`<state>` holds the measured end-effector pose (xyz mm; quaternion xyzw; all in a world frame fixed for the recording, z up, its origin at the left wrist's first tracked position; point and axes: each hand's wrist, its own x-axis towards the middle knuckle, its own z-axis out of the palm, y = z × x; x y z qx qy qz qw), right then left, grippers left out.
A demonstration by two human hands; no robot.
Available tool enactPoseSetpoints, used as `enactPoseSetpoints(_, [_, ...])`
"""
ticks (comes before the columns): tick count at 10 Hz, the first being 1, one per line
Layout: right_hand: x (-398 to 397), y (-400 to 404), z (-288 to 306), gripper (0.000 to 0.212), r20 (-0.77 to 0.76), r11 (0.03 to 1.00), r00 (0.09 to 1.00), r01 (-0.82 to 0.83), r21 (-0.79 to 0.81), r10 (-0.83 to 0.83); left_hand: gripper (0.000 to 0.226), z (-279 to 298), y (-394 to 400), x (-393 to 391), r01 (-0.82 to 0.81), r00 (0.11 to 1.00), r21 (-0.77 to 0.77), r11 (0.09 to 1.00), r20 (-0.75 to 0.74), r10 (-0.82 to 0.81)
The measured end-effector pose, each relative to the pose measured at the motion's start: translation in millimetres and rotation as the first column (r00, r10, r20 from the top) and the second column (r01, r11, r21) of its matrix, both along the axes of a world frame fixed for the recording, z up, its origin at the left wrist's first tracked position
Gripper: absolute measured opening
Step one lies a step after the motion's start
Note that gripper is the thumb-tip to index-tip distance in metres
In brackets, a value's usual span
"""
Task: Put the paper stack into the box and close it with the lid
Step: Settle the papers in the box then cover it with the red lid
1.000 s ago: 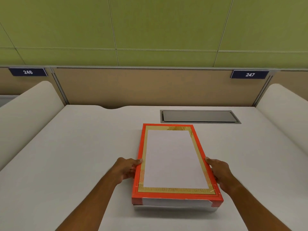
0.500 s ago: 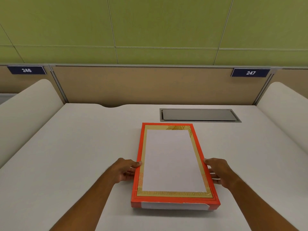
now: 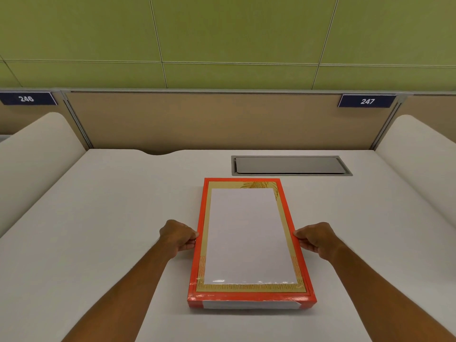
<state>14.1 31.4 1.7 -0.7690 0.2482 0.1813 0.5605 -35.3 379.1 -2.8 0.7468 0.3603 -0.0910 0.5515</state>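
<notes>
lid (image 3: 250, 239): glossy red rectangle, seated | left hand (image 3: 178, 235), right hand (image 3: 316, 239): pinching sides

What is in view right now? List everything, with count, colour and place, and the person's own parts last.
lid: 1, orange-red rim, gold border, white centre panel, mid-desk, seated on the box
box: 1, white strip showing under the lid's near edge
paper stack: not visible, presumably inside
desk: 1, white, fills the foreground
cable hatch: 1, grey, behind the lid
side dividers: 2, off-white, left and right
back panel: 1, tan, behind desk
number signs: 2, navy, 246 left, 247 right
wall: green panels
left hand: grip on lid's left edge
right hand: grip on lid's right edge
</notes>
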Motion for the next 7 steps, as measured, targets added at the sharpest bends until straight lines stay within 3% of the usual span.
enactPoseSetpoints(3, [1,0,-1,0.017,0.007,1.000,1.000,-0.001,-0.022,0.001,0.013,-1,-5,-1,-0.024,1.000,0.050,0.998,0.000,0.024])
enactPoseSetpoints(5, [-7,9,2,0.021,0.092,0.966,0.991,-0.068,-0.248,0.094,0.021,0,-11,-5,0.083,0.996,0.275,0.958,0.016,-0.091])
enactPoseSetpoints(6, [-17,27,8,0.038,0.235,0.858,0.947,-0.072,-0.509,0.219,0.040,5,-21,-11,0.187,0.969,0.542,0.820,0.036,-0.244])
enactPoseSetpoints(7, [-21,40,16,0.063,0.313,0.767,0.890,-0.063,-0.638,0.333,0.064,15,-30,-11,0.228,0.947,0.682,0.695,0.012,-0.322])
